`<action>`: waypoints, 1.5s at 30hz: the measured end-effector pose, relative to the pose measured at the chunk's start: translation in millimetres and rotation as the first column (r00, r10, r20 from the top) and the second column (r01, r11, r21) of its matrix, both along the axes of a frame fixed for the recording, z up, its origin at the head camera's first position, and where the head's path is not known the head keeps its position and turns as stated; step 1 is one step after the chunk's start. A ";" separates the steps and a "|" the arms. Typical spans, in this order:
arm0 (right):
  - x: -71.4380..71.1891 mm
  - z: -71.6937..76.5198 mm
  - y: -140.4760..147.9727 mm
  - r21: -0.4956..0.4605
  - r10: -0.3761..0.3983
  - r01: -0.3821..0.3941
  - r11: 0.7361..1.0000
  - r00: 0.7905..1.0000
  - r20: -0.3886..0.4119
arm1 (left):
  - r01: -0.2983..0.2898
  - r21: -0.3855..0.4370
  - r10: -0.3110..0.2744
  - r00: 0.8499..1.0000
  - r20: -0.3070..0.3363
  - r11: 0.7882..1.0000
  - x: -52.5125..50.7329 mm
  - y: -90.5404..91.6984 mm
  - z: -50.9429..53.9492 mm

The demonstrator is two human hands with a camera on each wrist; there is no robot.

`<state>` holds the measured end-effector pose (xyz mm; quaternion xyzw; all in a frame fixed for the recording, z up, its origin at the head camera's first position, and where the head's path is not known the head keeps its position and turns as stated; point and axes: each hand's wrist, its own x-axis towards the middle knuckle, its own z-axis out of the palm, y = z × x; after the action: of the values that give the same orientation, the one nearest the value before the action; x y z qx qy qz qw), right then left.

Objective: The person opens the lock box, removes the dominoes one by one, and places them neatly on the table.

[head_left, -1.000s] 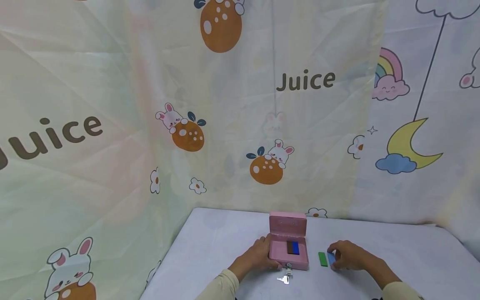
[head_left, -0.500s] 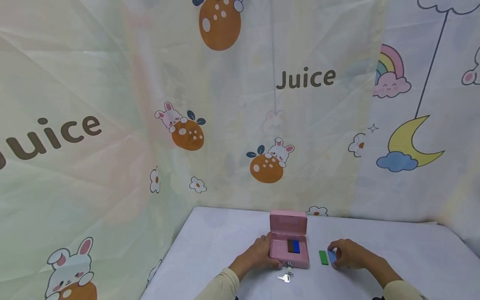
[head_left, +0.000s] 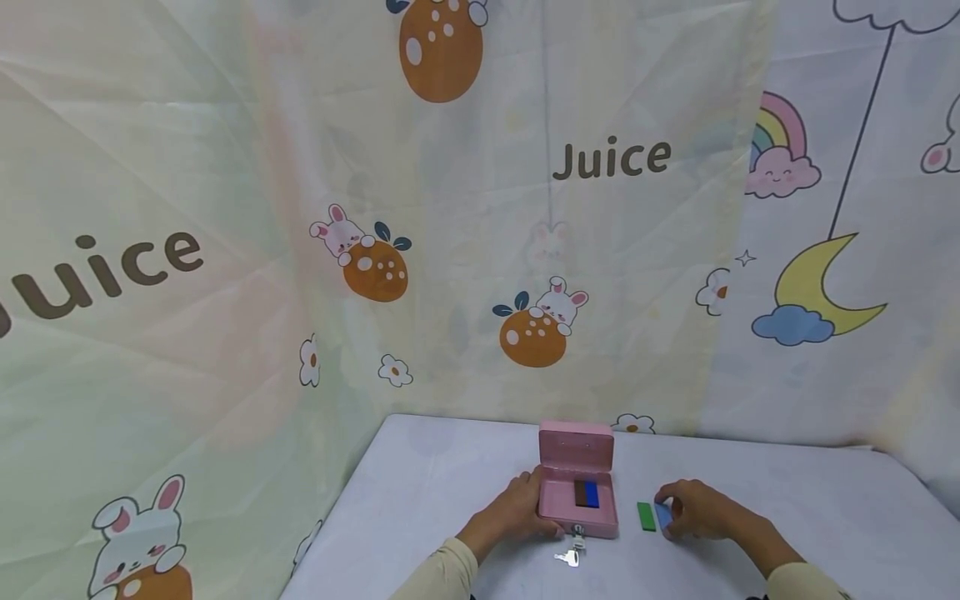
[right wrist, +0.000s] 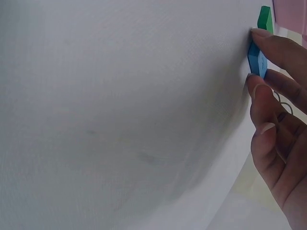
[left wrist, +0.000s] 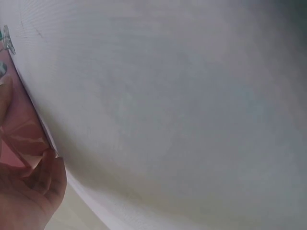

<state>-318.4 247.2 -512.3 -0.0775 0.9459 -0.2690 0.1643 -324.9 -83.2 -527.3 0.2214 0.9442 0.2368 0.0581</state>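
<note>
A small pink metal cash box point(head_left: 555, 493) stands on the table with its lid point(head_left: 577, 450) raised. Inside lie a brown block point(head_left: 580, 493) and a dark blue block point(head_left: 592, 494), side by side. My left hand point(head_left: 517, 507) grips the box's left side, thumb at the front; in the left wrist view its fingers point(left wrist: 57, 175) curl at the bottom edge. To the right of the box, my right hand point(head_left: 701, 510) pinches a light blue block point(right wrist: 257, 60) between thumb and fingers, at the table surface. A green block point(head_left: 646, 516) lies just left of it.
From the lock at the box's front hangs a key ring with a silver key point(head_left: 568, 557), resting on the white table point(head_left: 450, 467). Behind the table and at the left hangs a printed curtain point(head_left: 465, 208).
</note>
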 end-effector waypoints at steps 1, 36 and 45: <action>0.0 -0.3 0.0 0.002 0.000 0.000 1.000 1.000 -0.001 | 0.001 0.002 -0.001 1.000 0.000 1.000 -0.1 -0.1 -0.1; 4.0 18.4 -15.8 0.015 0.015 -0.013 1.000 0.996 -0.084 | 0.013 0.006 -0.013 1.000 0.002 1.000 -0.7 -1.1 -2.2; 1.5 31.8 -39.9 0.021 0.036 -0.033 0.999 0.983 -0.179 | 0.017 0.000 -0.017 1.000 -0.015 1.000 -7.2 0.7 -8.3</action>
<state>-316.9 207.4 -480.5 -0.1163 0.9577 -0.2495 0.0840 -332.1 -82.5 -535.6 0.2314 0.9426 0.2346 0.0532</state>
